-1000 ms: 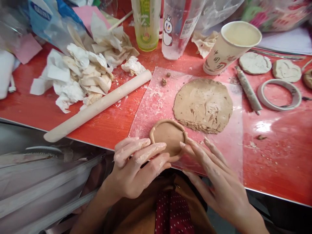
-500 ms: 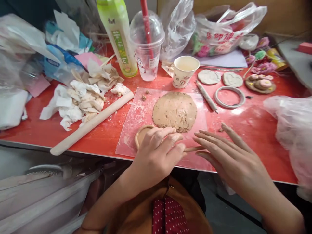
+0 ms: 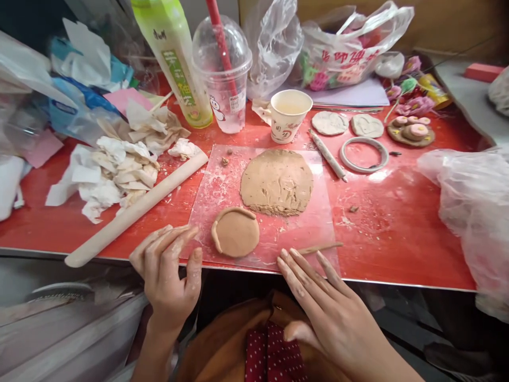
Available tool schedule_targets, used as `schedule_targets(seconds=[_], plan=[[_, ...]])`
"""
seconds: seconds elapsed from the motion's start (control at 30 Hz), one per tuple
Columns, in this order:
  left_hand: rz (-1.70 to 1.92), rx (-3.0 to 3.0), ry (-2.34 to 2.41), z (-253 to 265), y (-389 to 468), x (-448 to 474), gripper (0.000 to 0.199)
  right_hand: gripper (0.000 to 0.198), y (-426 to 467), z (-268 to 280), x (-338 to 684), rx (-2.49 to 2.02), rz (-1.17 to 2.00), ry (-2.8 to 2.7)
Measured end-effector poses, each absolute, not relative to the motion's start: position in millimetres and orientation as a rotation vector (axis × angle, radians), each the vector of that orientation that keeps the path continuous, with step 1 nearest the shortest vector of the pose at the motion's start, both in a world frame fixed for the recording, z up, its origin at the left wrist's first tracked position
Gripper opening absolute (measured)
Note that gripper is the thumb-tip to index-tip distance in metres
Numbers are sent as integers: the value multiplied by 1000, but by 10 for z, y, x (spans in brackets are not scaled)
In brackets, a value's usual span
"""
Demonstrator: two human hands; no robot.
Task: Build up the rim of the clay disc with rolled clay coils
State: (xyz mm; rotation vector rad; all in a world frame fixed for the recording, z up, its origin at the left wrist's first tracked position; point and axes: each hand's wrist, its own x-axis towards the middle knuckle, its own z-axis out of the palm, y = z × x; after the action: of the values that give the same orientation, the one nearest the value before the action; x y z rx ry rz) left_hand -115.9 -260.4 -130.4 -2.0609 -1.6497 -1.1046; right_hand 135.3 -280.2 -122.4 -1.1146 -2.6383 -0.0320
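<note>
My right hand (image 3: 326, 302) lies flat with fingers stretched out at the table's front edge. Its fingertips rest at the near end of a thin clay coil (image 3: 320, 248) on the clear plastic sheet (image 3: 199, 212). Off to the left, my left hand (image 3: 169, 268) hovers by the edge, fingers loosely curved and apart, holding nothing. Between the hands sits a round clay disc (image 3: 236, 239), with a clay roll (image 3: 234, 211) pressed along part of its rim. Behind it lies a larger flattened clay slab (image 3: 276, 180) with a ragged near edge.
A wooden rolling pin (image 3: 137, 209) slants beside crumpled tissues (image 3: 115, 170). Farther back stand a green bottle (image 3: 178, 69), a dome-lidded cup (image 3: 225, 79) and a paper cup (image 3: 290, 119). A clay tool (image 3: 328, 156) and a ring (image 3: 363, 155) lie right; a plastic bag (image 3: 473, 212) covers the right edge.
My left hand has moved left, away from the coil, uncovering the clay disc. My right hand has come left and nearer, to the coil's near end. The view has shifted slightly.
</note>
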Motion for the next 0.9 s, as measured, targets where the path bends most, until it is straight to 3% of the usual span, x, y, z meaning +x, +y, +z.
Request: schedule_targets(seconds=[0.9], plan=[[-1045,-1963,-1756,-1454,-2682,-1259,43,95,-2856,-1252,1355,-1180,-121,-2763]])
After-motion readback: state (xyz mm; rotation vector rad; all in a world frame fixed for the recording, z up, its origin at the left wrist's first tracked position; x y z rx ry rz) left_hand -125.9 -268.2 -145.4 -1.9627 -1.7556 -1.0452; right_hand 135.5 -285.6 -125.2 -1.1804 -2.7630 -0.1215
